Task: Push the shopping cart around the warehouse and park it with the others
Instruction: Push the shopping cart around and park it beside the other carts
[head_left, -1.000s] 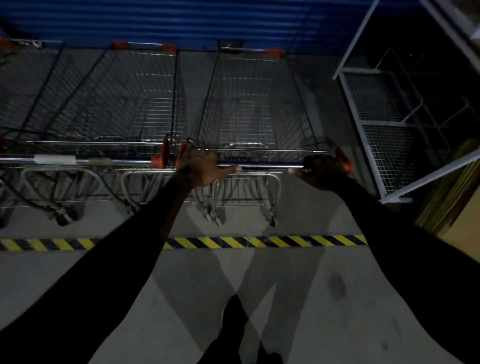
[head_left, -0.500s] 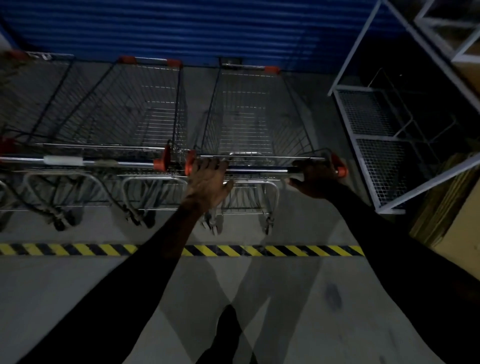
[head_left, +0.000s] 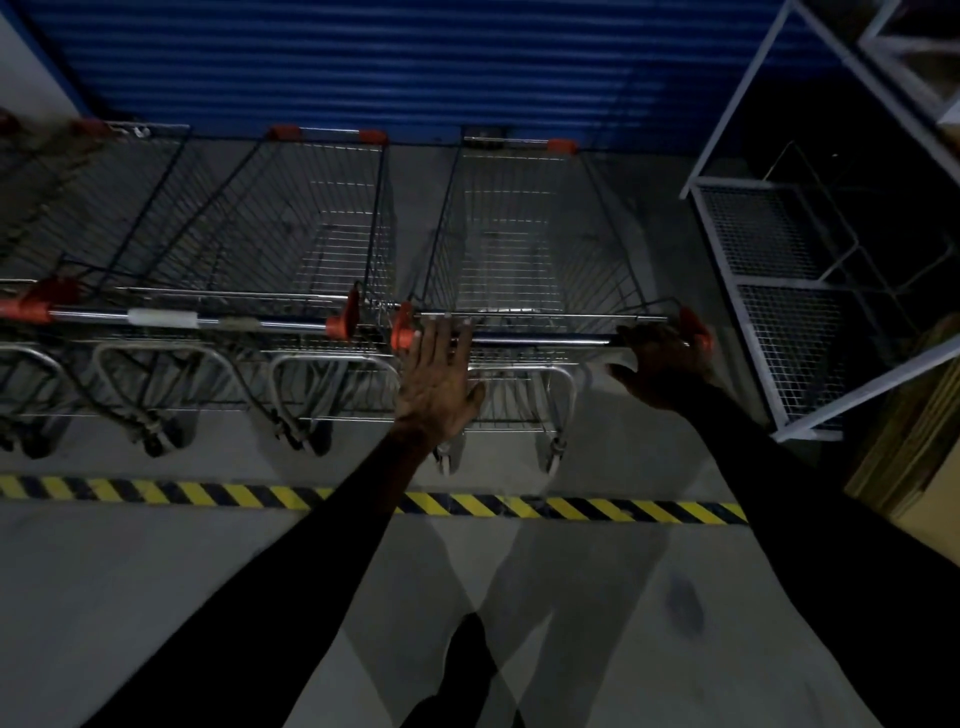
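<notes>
The left hand (head_left: 441, 379) lies flat, fingers straight, across the cart handle (head_left: 540, 340) near its left red end cap. The right hand (head_left: 660, 358) curls round the handle's right end, its fingers lost in shadow. The shopping cart (head_left: 524, 249) stands beyond the striped floor tape (head_left: 156, 491), just beside the parked carts (head_left: 291, 244), facing the blue shutter (head_left: 415, 62). A wire rack (head_left: 779, 291) on the right is cut off.

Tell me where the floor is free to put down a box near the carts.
Free: grey concrete floor in front of the yellow-black striped tape. Narrow strip between the rightmost wire shopping cart and the white mesh rack. Crowded: the cart row behind the tape.
</notes>
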